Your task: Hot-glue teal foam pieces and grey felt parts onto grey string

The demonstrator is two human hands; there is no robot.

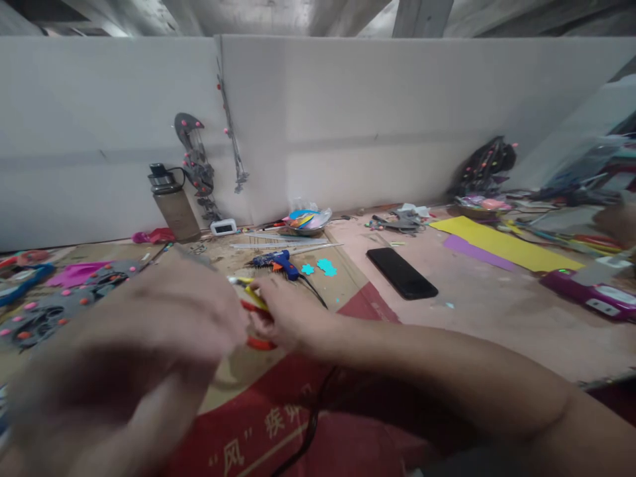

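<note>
My left hand (134, 351) is close to the camera on the left and smeared by motion. Its fingers cannot be made out, and it hides the table beneath. Farther off, my right hand (285, 318) reaches in from the right with its fingers curled round a yellow-handled tool (257, 296). Red-orange handles (262, 344), like those of scissors or pliers, show against the same fingers. Just beyond this hand lies a blue glue gun (278, 260) with a dark cord. Bright turquoise cut-out shapes (326, 267) rest to the right of the glue gun.
A black phone (402, 273) lies right of centre. Yellow (501, 242) and purple (477, 253) sheets are behind it, and a purple device (586, 295) is at right. A bottle (173, 205) leans near the white wall. Grey pieces with pink dots (40, 321) lie left. Another person's hand (616, 222) shows far right.
</note>
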